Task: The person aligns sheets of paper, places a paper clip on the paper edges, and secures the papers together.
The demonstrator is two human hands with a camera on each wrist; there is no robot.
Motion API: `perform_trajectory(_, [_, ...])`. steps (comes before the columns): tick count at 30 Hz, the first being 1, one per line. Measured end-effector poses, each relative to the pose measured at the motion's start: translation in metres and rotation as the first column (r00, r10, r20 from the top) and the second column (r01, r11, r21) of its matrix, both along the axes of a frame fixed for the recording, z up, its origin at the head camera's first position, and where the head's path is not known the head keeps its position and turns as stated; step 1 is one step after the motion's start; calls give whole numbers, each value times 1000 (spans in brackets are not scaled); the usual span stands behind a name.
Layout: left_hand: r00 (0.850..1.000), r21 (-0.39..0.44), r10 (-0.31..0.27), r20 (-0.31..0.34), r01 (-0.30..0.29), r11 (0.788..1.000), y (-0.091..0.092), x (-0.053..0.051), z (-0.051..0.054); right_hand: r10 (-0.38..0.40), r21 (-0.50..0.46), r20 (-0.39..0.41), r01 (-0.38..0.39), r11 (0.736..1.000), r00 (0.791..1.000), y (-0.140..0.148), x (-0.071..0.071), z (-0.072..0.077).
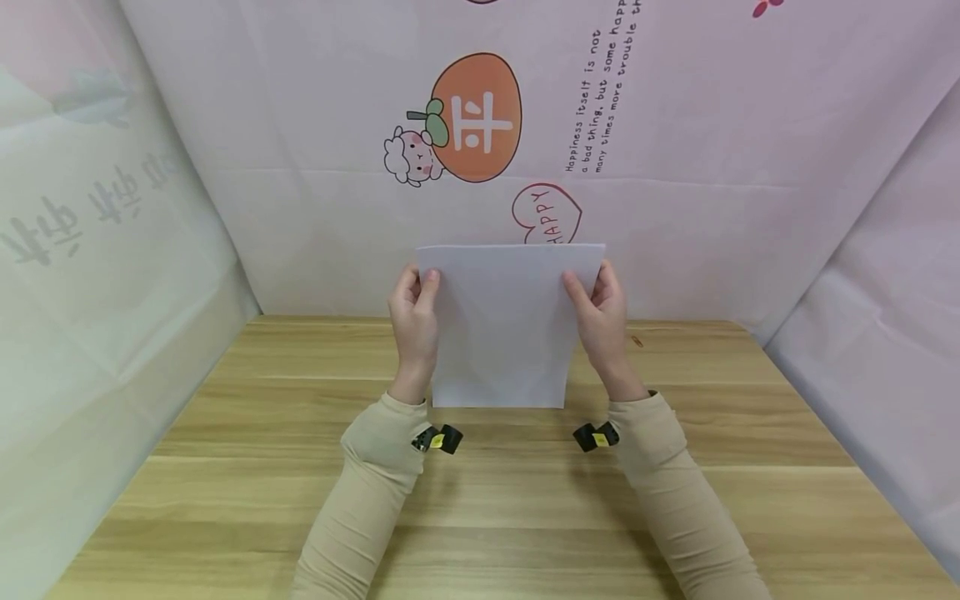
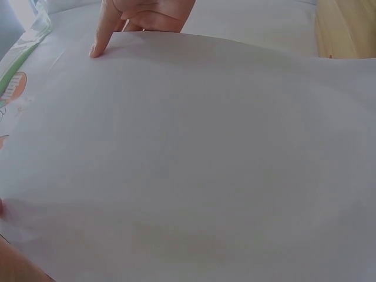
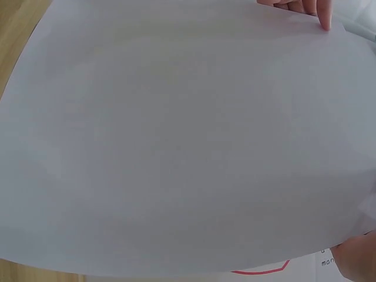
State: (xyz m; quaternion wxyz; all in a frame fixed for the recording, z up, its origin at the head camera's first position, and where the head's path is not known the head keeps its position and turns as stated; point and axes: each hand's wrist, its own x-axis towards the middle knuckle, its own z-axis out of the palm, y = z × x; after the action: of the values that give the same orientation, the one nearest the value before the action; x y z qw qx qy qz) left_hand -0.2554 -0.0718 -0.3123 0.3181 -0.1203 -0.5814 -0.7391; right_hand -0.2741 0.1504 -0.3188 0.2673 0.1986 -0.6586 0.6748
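Note:
A blank white sheet of paper (image 1: 498,333) is held up above the table in the head view, its upper edge farther from me. My left hand (image 1: 415,325) pinches its left edge near the upper corner, thumb on the near face and fingers behind. On the opposite edge my right hand (image 1: 602,321) pinches it the same way. The paper (image 2: 194,153) fills most of the left wrist view, with the right hand (image 2: 150,13) at the top. In the right wrist view the sheet (image 3: 176,135) again covers most of the picture.
Below is a wood-grain table (image 1: 495,508). A printed white cloth (image 1: 337,242) hangs behind it, with more cloth at both sides. A small brownish mark or object (image 1: 637,341) lies near the table's back edge. Small black cameras (image 1: 450,439) sit at both wrists.

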Motion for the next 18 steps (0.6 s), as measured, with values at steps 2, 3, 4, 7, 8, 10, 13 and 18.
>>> perform_trajectory(2, [1000, -12, 7, 0, -7, 1000, 0, 0, 0, -5, 5, 9, 5, 1000, 1000, 0, 0, 0])
perform_trajectory(3, [1000, -19, 13, 1, -13, 1000, -1, 0, 0, -5, 6, 14, 5, 1000, 1000, 0, 0, 0])
perform_trajectory(4, [1000, -26, 20, 3, -19, 999, -1, -1, 0, -6, 6, 19, 6, 1000, 1000, 1, 0, 0])
perform_trajectory(7, [999, -32, 30, 12, -30, 999, -1, 0, 1, -5, 6, 28, 5, 1000, 1000, 2, 1, 0])
perform_trajectory(8, [999, -32, 34, 15, -33, 999, -1, -1, 1, -4, 5, 31, 4, 1000, 1000, 2, 1, 0])
perform_trajectory(10, [999, -27, 32, 16, -32, 999, -1, 0, 1, -3, 6, 39, 3, 1000, 999, 3, 1, -1])
perform_trajectory(13, [999, -26, 29, 17, -29, 999, -2, 0, 1, -6, 12, 59, 5, 1000, 998, 3, 1, -3])
perform_trajectory(18, [999, -24, 31, 22, -30, 999, -3, 1, 0, 0, 18, 102, -2, 1000, 995, 3, 3, -6])
